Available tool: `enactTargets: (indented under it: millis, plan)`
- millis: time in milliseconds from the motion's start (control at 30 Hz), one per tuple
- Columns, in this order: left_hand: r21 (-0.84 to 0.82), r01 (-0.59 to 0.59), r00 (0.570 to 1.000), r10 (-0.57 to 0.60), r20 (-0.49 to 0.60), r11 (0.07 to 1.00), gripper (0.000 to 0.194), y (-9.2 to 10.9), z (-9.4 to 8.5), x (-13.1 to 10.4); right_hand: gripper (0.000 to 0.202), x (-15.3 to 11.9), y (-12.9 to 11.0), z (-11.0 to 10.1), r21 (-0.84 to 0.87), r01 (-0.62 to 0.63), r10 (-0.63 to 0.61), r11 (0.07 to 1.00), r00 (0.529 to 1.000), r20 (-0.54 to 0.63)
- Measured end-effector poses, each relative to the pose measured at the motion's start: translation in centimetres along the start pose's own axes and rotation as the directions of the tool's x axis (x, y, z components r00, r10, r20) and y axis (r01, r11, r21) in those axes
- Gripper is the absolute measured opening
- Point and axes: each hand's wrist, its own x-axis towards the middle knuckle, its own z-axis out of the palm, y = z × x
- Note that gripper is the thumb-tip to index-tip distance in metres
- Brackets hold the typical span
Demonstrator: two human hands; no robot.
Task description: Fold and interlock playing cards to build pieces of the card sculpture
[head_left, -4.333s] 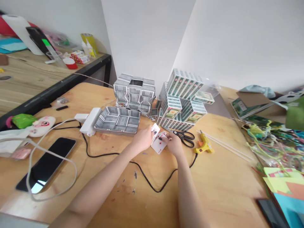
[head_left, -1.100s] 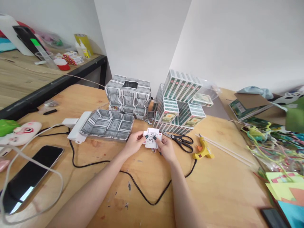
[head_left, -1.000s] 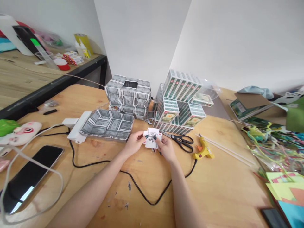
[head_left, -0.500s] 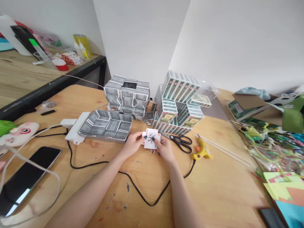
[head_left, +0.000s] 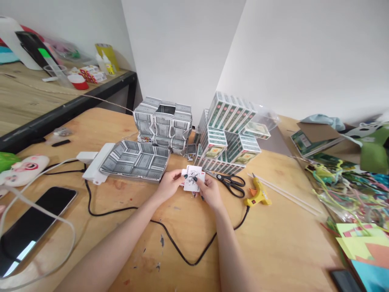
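Observation:
Both my hands hold a few playing cards [head_left: 192, 178] between them, above the table, with a joker on top facing up and a card with red marks partly behind it. My left hand [head_left: 170, 184] pinches the cards' left edge. On the right edge, the thumb of my right hand [head_left: 211, 190] presses the joker's face, its fingers underneath. Just beyond my left hand lies an open tray made of folded cards [head_left: 136, 160], with a box-shaped card structure [head_left: 164, 121] behind it. Black-handled scissors [head_left: 232, 182] lie right of my right hand, beside a yellow glue gun [head_left: 257, 192].
Stacked card packs [head_left: 231, 111] stand at the back right. Two white glue sticks [head_left: 285, 192] lie on the table. A black cable [head_left: 179, 247] loops below my wrists. At the left are a phone [head_left: 39, 223] and a white power strip [head_left: 99, 164]; coloured paper [head_left: 364, 247] lies at the right.
My hands stay nearly where they were, still gripping the cards. The view has shifted very slightly.

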Motion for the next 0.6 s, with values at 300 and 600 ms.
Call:
enactTargets:
  millis: [300, 600]
  plan:
    - [-0.028, 0.007, 1.0, -0.007, -0.007, 1.0, 0.025, 0.1, 0.1, 0.0, 0.028, -0.1, -0.3, 0.1, -0.021, -0.008, 0.008, 1.0, 1.0, -0.013]
    - [-0.258, 0.051, 0.996, -0.066, -0.052, 0.965, 0.028, -0.5, -0.3, 0.2, 0.028, -0.4, -1.1, 0.3, -0.021, 0.021, -0.022, 1.0, 0.999, -0.047]
